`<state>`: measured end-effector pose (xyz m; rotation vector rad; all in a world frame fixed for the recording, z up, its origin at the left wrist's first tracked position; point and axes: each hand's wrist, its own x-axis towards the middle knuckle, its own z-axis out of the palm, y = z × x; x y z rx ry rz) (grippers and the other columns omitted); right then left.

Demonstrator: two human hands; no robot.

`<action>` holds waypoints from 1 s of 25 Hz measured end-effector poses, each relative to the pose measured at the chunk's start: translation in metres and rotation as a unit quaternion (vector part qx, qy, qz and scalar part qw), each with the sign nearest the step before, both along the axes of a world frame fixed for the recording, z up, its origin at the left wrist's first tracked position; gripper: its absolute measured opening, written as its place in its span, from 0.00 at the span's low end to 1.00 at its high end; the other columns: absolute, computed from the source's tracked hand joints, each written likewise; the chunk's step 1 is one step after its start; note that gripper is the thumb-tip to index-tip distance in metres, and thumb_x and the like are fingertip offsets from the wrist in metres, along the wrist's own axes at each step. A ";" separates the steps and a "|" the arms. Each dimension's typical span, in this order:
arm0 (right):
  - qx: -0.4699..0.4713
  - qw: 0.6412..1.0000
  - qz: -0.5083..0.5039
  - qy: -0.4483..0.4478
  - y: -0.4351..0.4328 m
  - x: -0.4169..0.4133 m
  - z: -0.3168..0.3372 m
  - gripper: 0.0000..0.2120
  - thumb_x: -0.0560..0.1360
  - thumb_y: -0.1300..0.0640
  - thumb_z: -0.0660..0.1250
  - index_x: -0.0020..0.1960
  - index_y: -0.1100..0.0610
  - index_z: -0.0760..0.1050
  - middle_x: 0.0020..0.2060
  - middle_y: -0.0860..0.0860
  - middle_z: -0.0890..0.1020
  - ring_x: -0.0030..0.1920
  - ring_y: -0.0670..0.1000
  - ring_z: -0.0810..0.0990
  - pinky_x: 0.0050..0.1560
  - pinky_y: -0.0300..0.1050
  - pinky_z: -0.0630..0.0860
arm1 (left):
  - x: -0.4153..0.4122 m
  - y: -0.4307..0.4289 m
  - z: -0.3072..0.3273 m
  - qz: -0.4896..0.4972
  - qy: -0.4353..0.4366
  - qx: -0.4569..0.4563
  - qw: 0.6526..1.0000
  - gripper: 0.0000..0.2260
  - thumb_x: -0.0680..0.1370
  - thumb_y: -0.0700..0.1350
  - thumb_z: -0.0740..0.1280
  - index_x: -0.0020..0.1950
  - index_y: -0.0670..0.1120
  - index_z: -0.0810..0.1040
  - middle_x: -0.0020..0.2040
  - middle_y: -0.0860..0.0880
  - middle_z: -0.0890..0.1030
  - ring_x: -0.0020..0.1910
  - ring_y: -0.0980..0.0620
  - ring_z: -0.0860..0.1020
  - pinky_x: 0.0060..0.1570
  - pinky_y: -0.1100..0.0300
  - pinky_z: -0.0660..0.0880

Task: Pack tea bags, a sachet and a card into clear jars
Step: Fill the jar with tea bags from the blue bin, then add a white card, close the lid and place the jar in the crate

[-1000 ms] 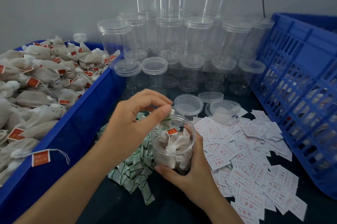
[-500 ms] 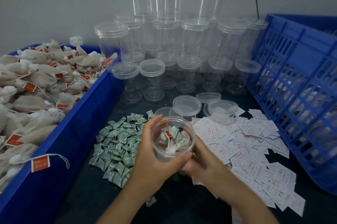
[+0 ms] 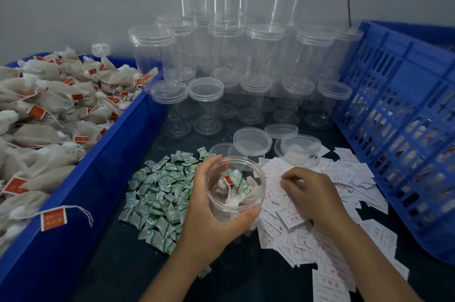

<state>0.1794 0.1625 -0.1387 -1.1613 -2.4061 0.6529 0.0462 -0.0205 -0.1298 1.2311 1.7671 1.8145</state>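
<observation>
Clear jar (image 3: 236, 188), its top open, sits over the dark table (image 3: 118, 264) in the left hand (image 3: 209, 218), whose fingers and thumb wrap round its wall. Inside the jar lie white tea bags (image 3: 242, 199) with a red tag, and a green-and-white sachet (image 3: 237, 182) rests tilted on top of them. Just right of the jar, apart from the other hand, the right hand (image 3: 310, 193) lies on the spread of white cards (image 3: 290, 235) with its fingers curled down onto them; whether it pinches one cannot be told. Left of the jar, partly under the left hand, is a heap of green sachets (image 3: 160, 193). Further left stands a blue bin (image 3: 98, 178) piled with tagged bulk tea bags (image 3: 49, 117). Behind the jar lie loose clear lids (image 3: 252, 140), and beyond them stacked empty jars (image 3: 263, 55). Far right stands a blue slotted crate (image 3: 398, 129).
</observation>
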 end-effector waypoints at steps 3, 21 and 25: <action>0.008 0.997 -0.007 0.079 -0.009 0.001 0.025 0.04 0.77 0.56 0.70 0.47 0.47 0.81 0.41 0.39 0.81 0.46 0.41 0.81 0.47 0.36 0.76 | 0.000 0.000 0.000 -0.002 -0.006 0.007 1.000 0.38 0.63 0.52 0.78 0.69 0.57 0.65 0.64 0.61 0.73 0.66 0.59 0.72 0.63 0.70 0.68; 0.003 0.963 0.215 0.162 -0.057 -0.002 0.116 0.18 0.76 0.33 0.58 0.52 0.42 0.81 0.48 0.35 0.83 0.53 0.35 0.80 0.52 0.28 0.72 | 0.001 0.000 0.005 -0.018 -0.048 0.014 0.999 0.38 0.63 0.50 0.79 0.70 0.54 0.66 0.64 0.59 0.75 0.65 0.58 0.73 0.59 0.72 0.69; 0.038 0.965 0.237 -0.110 -0.073 -0.010 0.109 0.41 0.67 0.19 0.46 0.72 0.41 0.64 0.63 0.36 0.74 0.54 0.37 0.76 0.51 0.38 0.73 | 0.000 -0.003 0.007 -0.046 -0.083 -0.011 0.995 0.40 0.58 0.49 0.81 0.67 0.53 0.68 0.61 0.60 0.77 0.61 0.60 0.76 0.57 0.68 0.74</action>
